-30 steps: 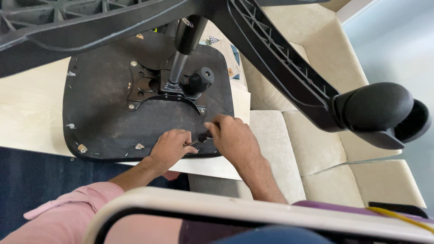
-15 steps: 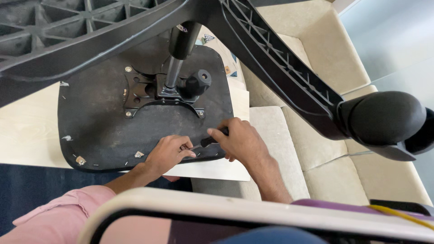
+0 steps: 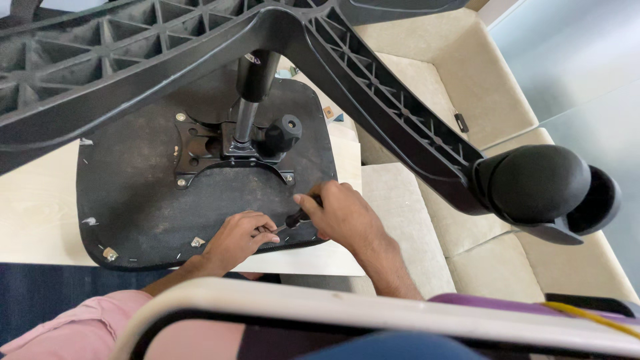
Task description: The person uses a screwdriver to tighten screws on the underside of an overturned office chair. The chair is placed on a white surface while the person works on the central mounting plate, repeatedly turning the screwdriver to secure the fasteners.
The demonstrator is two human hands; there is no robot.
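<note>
an upturned chair seat (image 3: 133, 200) is laid flat on a pale table (image 3: 40, 220) at centre left of the frame, so its underside is exposed. a screwdriver (image 3: 297, 217) is clasped in the closed right hand (image 3: 340, 217) at lower centre, near the seat's front edge. its tip is steadied by the left hand (image 3: 240, 237), fingers curled (the tip itself is hidden). the base (image 3: 373, 100) arches overhead, a caster (image 3: 540, 183) at right.

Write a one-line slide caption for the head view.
Right hand holding a screwdriver, left hand steadying its tip at the edge of an upturned office chair seat.
</note>
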